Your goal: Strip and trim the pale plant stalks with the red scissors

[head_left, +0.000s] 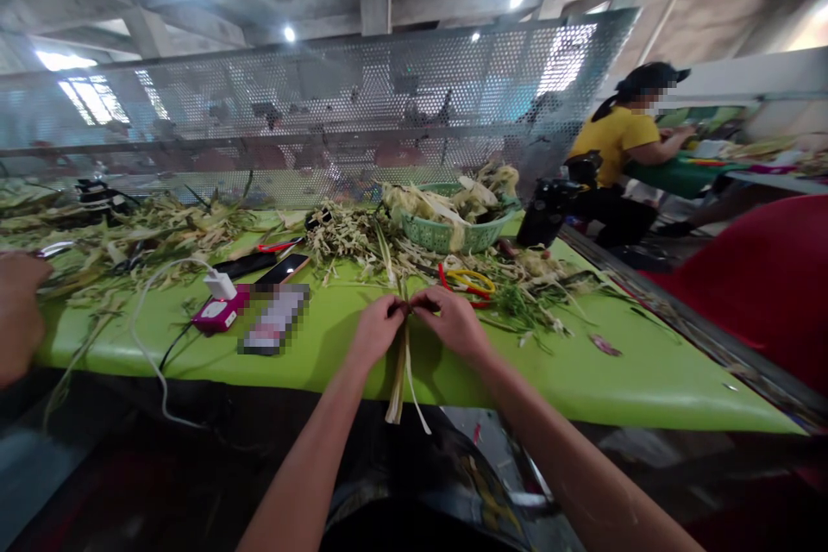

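Note:
Both hands meet over the front part of the green table [323, 349], pinching a bundle of pale dried plant strips [398, 375]. My left hand [379, 329] is closed on the bundle's left side, thumb and forefinger together. My right hand [446, 319] pinches the same spot from the right, its fingertips nearly touching the left ones. Below the fingers the strips hang toward the table's front edge, one thin strip splayed to the right. Above, the stalk points away toward the plant heap. Fingertips partly hide the gripped spot. Red-and-yellow-handled scissors [475, 280] lie just beyond my right hand.
A green basket [453, 233] of dried husks stands behind, among loose plant scraps [349, 246]. Left are a pink power strip [223, 308] with a white charger, and phones. A dark jug-like container [542, 211] stands right. Another person's hand [19, 310] is far left; a yellow-shirted person [601, 147] sits right.

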The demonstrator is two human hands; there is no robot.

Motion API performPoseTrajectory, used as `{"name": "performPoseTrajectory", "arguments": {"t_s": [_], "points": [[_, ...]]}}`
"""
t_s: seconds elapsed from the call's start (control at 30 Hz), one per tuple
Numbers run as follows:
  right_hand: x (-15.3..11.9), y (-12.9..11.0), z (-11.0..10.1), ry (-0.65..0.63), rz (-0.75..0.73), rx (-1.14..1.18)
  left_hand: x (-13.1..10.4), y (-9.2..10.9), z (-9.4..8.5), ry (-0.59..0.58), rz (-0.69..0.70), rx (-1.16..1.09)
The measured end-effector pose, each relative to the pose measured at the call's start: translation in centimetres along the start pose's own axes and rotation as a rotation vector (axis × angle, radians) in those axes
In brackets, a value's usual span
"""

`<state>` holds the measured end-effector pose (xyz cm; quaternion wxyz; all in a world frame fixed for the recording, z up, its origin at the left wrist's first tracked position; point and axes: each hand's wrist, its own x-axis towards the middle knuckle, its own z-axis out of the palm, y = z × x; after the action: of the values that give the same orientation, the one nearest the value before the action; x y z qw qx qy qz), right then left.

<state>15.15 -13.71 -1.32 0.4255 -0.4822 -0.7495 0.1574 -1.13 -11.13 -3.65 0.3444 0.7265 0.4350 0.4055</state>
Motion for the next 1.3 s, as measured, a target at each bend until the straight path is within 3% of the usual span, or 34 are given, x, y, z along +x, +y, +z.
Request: {"name": "performPoseTrajectory", "arguments": {"t_s": [0.1,0.4,0.63,0.93,1.1,1.3], "points": [[0.1,0.1,-0.1,-0.005,0.017,-0.019,0.0,0.1,0.0,0.001,0.012,-0.012],[0.3,1.6,0.8,-0.086,0.247,0.258,0.1,-0.5,0.3,0.038,0.023,-0.16],[0.5,1.6,0.7,-0.093,0.314,0.391,0.0,0.0,0.3,-0.006,0.057,-0.101],[0.5,1.2,0.6,-0.082,0.336,0.48,-0.3,0.5,0.4,0.053,0.052,-0.022],[0.4,1.0,0.4,-0.021,0.326,0.459,0.0,-0.1,0.0,0.045,-0.008,-0.245],[0.2,0.6,0.3,-0.016,0.208,0.208,0.0,-0.2,0.1,0.025,-0.014,-0.375]]}}
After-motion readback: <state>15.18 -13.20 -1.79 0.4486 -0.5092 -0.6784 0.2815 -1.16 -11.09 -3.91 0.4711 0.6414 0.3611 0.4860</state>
